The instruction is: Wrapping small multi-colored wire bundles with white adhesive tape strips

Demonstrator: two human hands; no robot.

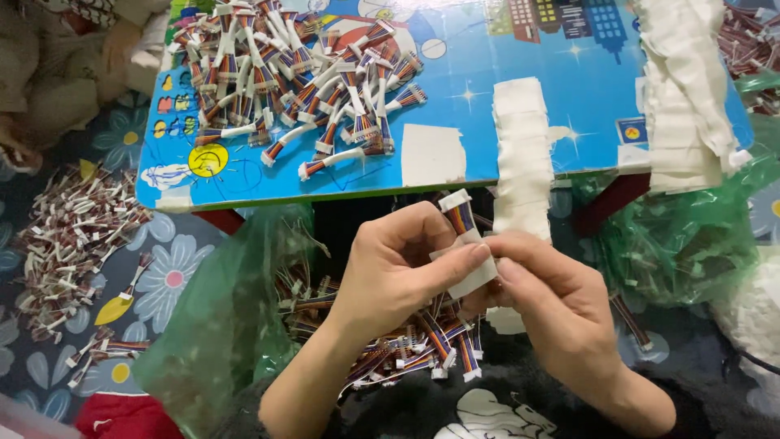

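- So, both hands meet over the lap: left hand [390,272] pinches a short rainbow wire bundle [460,215] upright, probably to keep the connector end clear.
- Right hand [552,297] pinches a white tape piece [475,276] shut against that bundle, right at its middle.
- Tape strips [520,146] hang off the blue table [569,73] edge, within easy reach.
- Taped bundles [301,73] sit heaped on the table; loose ones [406,341] fill the lap.

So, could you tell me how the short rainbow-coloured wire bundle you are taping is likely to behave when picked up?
The wire bundle looks light: the left hand and right hand pinch it with fingertips only. It is probably bendy, since those heaped on the blue table lie curved. It seems unlikely to roll.
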